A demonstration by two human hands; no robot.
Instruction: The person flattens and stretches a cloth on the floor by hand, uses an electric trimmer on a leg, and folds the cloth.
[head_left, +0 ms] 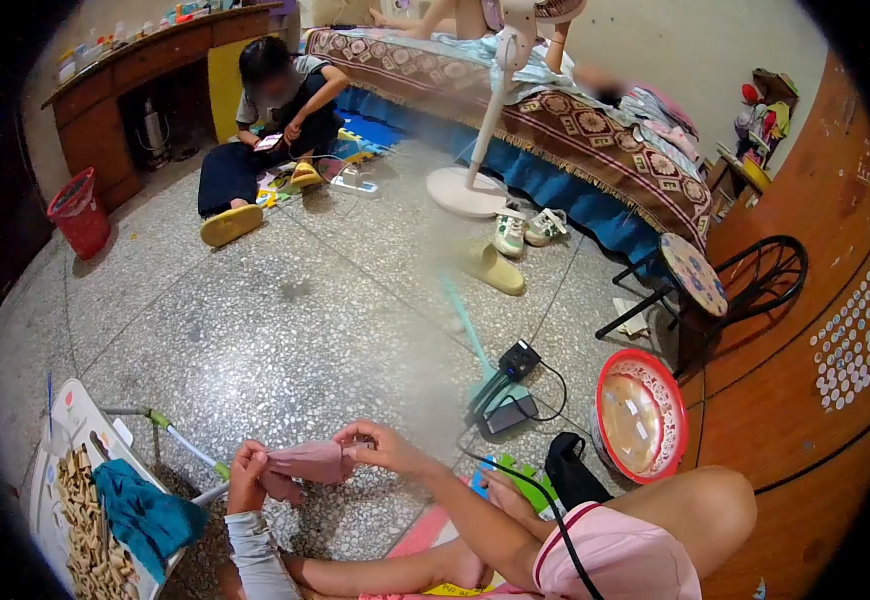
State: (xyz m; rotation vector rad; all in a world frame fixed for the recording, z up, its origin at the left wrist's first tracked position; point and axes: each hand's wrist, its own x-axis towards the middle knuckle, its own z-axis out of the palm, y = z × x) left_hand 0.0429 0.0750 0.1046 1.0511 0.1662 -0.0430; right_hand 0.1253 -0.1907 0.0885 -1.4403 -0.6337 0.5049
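A piece of dusty-pink cloth (307,464) is stretched between my two hands above the speckled floor. My left hand (248,475), below a pale sleeve, is closed on the cloth's left end. At its right end, my right hand (375,446) pinches the edge between thumb and fingers. A loose part of the cloth hangs down near my left hand. To the lower left, a white tray (72,400) holds a teal cloth (145,508) and a heap of small beige pieces (85,525).
A red-rimmed basin (677,420) stands at the right, near a black chair (695,275). Black cables and adapters (510,412) lie ahead. Farther off are a fan (467,190), slippers, a red bin (82,215), a seated person with a phone, and someone on the bed.
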